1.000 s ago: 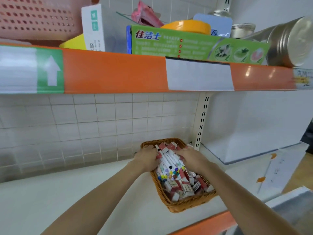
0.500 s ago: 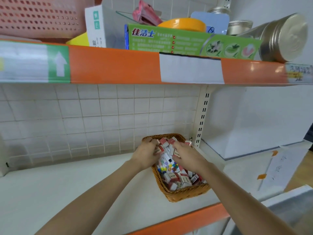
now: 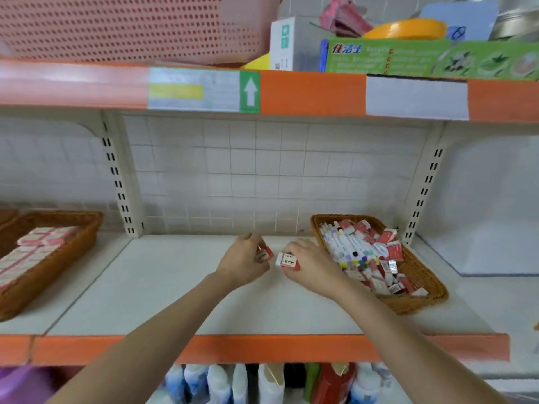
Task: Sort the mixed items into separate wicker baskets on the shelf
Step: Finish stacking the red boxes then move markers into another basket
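Observation:
A wicker basket [image 3: 420, 266] on the right of the white shelf holds mixed white markers [image 3: 347, 246] and small red-and-white eraser boxes [image 3: 390, 249]. Left of it, over the bare shelf, my left hand [image 3: 242, 262] grips a red-and-white eraser box [image 3: 264, 254]. Close beside it my right hand [image 3: 309, 266] holds another eraser box [image 3: 287, 261]. A second wicker basket [image 3: 73, 246] at the far left holds neat rows of the same red-and-white boxes [image 3: 32, 249].
The white shelf board [image 3: 175, 293] has an orange front edge [image 3: 262, 348]. Slotted uprights [image 3: 119, 182] stand at the back. The upper shelf carries a pink plastic basket [image 3: 131, 24] and a green box [image 3: 423, 58]. Bottles [image 3: 262, 383] stand below.
Both hands have left the right basket and moved left over the shelf, each now holding an eraser box. The view has swung left, revealing the left basket.

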`<action>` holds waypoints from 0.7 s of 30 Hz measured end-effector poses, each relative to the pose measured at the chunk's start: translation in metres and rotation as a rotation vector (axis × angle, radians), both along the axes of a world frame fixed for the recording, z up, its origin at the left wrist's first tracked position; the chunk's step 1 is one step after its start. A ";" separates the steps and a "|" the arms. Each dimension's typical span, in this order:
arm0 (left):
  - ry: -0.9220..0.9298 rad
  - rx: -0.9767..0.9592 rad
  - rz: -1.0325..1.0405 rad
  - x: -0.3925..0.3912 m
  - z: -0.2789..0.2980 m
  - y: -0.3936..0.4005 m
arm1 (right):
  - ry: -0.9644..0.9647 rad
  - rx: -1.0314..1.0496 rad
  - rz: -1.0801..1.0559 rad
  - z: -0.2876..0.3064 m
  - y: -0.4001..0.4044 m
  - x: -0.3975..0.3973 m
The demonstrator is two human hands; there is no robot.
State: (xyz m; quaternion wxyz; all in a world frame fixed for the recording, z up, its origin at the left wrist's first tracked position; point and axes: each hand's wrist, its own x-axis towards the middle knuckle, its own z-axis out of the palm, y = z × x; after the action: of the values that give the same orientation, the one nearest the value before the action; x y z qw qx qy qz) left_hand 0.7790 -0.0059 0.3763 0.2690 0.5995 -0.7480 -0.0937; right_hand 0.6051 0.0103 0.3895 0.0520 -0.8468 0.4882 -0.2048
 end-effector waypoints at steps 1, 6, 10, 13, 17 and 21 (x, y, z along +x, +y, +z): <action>-0.002 -0.002 0.016 0.011 0.000 0.005 | 0.000 0.008 0.014 0.000 0.002 0.011; -0.009 -0.005 0.082 0.077 0.001 0.030 | 0.008 0.017 0.073 -0.003 0.010 0.080; -0.032 -0.022 0.142 0.147 0.004 0.053 | -0.024 0.013 0.118 -0.007 0.021 0.150; -0.026 -0.034 0.194 0.200 0.006 0.070 | -0.039 0.027 0.163 -0.010 0.032 0.201; -0.029 -0.056 0.210 0.261 0.008 0.089 | -0.053 0.042 0.198 -0.010 0.044 0.261; -0.049 -0.073 0.214 0.313 0.011 0.101 | -0.093 0.050 0.228 -0.006 0.053 0.311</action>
State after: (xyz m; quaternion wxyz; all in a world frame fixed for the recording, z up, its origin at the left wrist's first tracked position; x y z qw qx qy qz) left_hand 1.0915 0.0954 0.3868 0.2807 0.6676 -0.6892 -0.0224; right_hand 0.9160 0.0632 0.3831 0.1189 -0.8848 0.3908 -0.2244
